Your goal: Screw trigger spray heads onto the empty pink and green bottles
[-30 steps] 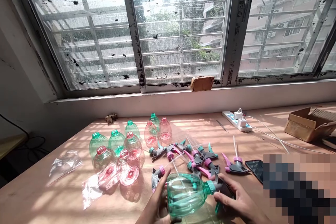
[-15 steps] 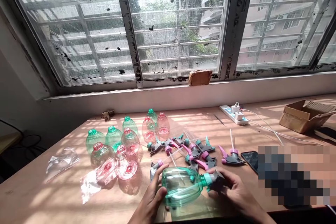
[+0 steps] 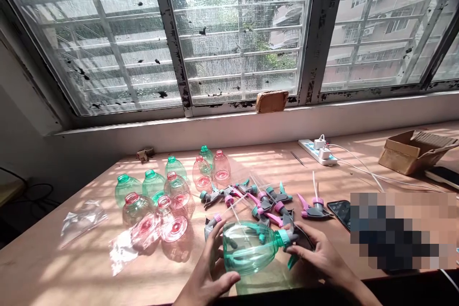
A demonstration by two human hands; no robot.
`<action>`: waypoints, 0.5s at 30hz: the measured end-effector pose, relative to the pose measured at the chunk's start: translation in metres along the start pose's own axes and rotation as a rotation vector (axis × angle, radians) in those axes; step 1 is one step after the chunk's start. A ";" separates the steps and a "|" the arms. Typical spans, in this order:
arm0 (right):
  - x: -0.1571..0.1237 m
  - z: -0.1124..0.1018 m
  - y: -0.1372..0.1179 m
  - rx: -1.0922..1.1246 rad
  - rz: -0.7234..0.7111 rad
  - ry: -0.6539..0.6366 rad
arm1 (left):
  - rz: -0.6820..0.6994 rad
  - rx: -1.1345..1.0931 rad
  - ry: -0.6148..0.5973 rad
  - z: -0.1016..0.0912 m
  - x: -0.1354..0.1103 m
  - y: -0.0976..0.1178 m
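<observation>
A clear green spray bottle (image 3: 251, 251) lies sideways in front of me, its base to the left, with a dip tube showing inside. My left hand (image 3: 211, 270) curves around the base, fingers behind it and thumb along the lower edge. At the neck, my right hand (image 3: 319, 251) grips the grey trigger sprayer head (image 3: 303, 238), whose teal collar (image 3: 283, 237) sits on the bottle mouth. The teal trigger (image 3: 292, 261) points downward. Just beyond the bottle lies a pile of loose sprayer heads (image 3: 263, 201) with pink or teal parts and thin tubes.
Several open green bottles (image 3: 127, 191) and pink bottles (image 3: 179, 193) stand at the left, near crumpled plastic bags (image 3: 84, 220). A phone (image 3: 340, 213), power strip (image 3: 317, 152) with cables and cardboard box (image 3: 403, 155) are at the right. The table's front edge runs close below my hands.
The sprayer head has turned, so its teal trigger now hangs lower and shows more. My left thumb has moved down off the bottle's side. The view has shifted slightly.
</observation>
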State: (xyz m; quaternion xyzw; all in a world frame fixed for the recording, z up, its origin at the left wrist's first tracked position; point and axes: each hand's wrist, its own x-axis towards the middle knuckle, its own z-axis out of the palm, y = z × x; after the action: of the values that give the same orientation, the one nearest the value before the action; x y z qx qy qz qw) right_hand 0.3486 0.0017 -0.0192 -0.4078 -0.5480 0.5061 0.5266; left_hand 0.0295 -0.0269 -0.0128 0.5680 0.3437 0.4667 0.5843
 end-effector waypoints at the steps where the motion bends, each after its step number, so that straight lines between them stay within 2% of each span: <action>1: 0.000 0.000 0.000 0.023 0.021 -0.006 | -0.015 0.004 -0.010 0.000 -0.001 -0.004; 6: -0.002 0.001 -0.004 -0.023 0.057 -0.020 | 0.000 0.059 -0.055 -0.002 -0.002 -0.012; 8: -0.001 -0.001 -0.004 -0.025 0.052 -0.031 | 0.018 0.016 -0.074 -0.004 0.000 -0.010; 12: 0.002 -0.009 0.002 -0.001 0.044 -0.127 | 0.041 -0.015 -0.031 -0.003 0.004 -0.001; 15: 0.003 -0.012 0.005 -0.039 0.006 -0.102 | 0.008 0.042 -0.004 -0.002 0.008 0.007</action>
State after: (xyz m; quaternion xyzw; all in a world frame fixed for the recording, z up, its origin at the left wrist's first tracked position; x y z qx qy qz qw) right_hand 0.3601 0.0069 -0.0244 -0.3932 -0.5825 0.5169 0.4887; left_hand 0.0295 -0.0196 -0.0051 0.5823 0.3499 0.4606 0.5712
